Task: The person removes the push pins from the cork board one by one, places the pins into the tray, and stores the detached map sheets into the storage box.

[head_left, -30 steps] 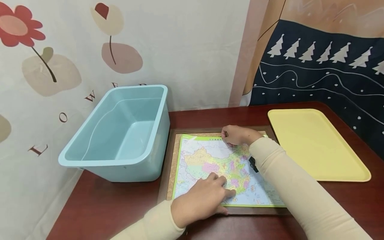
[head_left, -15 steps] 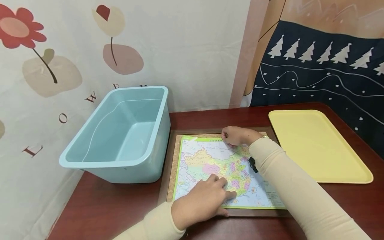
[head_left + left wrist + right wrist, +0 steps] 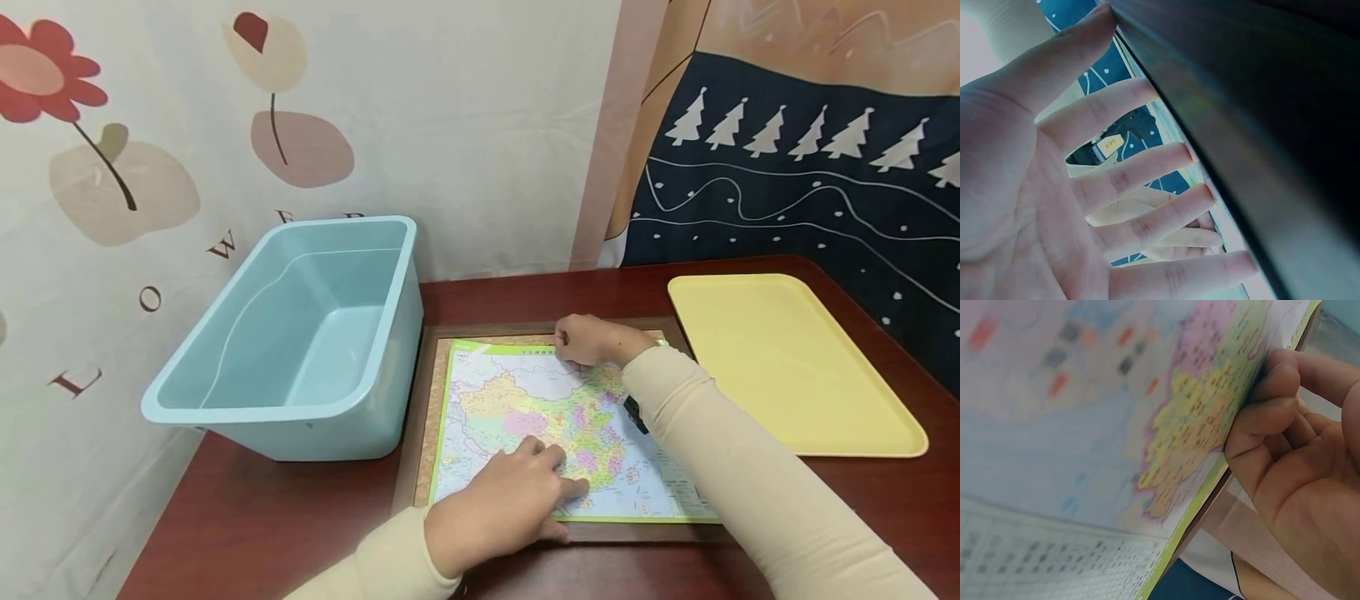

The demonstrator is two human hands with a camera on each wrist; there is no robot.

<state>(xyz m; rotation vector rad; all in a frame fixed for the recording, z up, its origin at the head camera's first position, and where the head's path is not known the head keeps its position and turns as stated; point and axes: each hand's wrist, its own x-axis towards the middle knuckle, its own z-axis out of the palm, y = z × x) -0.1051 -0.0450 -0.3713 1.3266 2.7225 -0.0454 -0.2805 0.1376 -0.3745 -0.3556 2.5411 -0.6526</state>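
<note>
A map (image 3: 517, 400) with a green border lies on a cork board (image 3: 431, 417) with a brown frame (image 3: 408, 467). My left hand (image 3: 510, 500) rests spread over the map's lower part, its thumb at the front of the frame. In the left wrist view the fingers (image 3: 1141, 175) reach straight to the surface. My right hand (image 3: 592, 339) is at the map's upper edge. In the right wrist view its fingers (image 3: 1263, 422) are curled, tips close together against the map at the green border. I cannot tell what is between those fingertips.
A deep light-blue basin (image 3: 285, 333) stands to the left of the board. A yellow tray (image 3: 795, 367) lies on the right of the dark red table (image 3: 300, 517). Printed cloths (image 3: 480, 125) hang behind the table.
Both hands keep their places on the map. The head view has shifted only slightly.
</note>
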